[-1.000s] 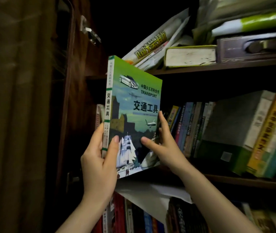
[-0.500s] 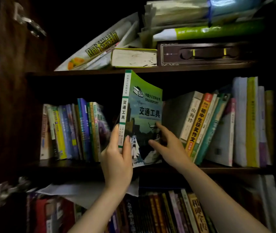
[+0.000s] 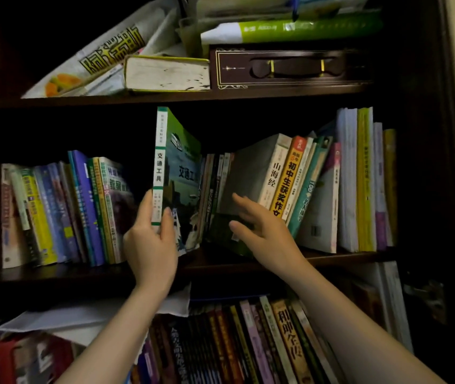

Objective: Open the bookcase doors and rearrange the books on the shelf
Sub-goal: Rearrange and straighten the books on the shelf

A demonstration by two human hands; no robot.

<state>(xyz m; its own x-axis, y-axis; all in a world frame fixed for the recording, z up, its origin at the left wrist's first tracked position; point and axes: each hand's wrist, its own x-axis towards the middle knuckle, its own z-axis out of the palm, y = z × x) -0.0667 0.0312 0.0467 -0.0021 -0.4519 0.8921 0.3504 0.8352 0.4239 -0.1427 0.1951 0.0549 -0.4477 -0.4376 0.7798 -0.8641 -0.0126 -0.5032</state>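
The left hand point(image 3: 151, 242) is raised at centre frame, thumb and fingers curled in a grip. The right hand point(image 3: 265, 231) is held just right of it, fingers extended and spread.

Two bare forearms entered from bottom edge, no sleeves in view; left hand point(image 3: 151, 245) and right hand point(image 3: 265, 234) wore no gloves, rings or watch; nails short, unpainted

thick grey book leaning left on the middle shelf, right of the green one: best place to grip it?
Probably the thick grey book is best pinched across its upper spine from the front. It tilts left, so its broad left cover is exposed above the thin books under it. The right face is pressed by the orange-spined book, so fingers there must wedge in. The right hand hovers open in front.
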